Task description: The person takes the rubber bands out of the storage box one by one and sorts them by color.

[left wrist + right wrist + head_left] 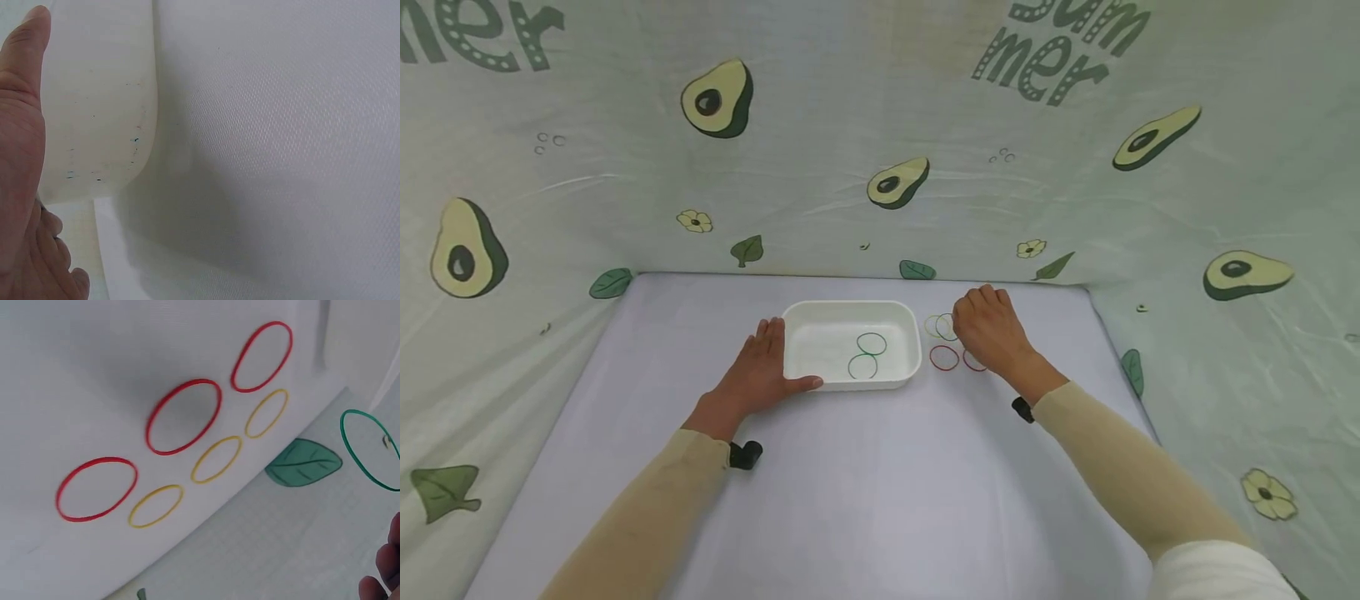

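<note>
You have your left hand [762, 367] at the 9 o'clock end of the white tray [820, 342], its fingers straight and close together against that end, the thumb spread away from them along the near side. Your right hand [992, 329] is beyond the tray's 3 o'clock end, fingers curled, with a green ring [347, 447] at their tips; the exact pinch is hidden from you in both views. The right wrist view puts that ring at 3 o'clock, apart from the rest. Two more green rings [872, 355] lie inside the tray, touching each other, at about 4 o'clock from its middle. On the white table [880, 483], at 3 o'clock from the tray, you have three red rings [147, 428] in a row and three yellow rings [200, 482] in another just beside it. Avocado-print cloth [820, 108] rises at 12 o'clock behind the table
</note>
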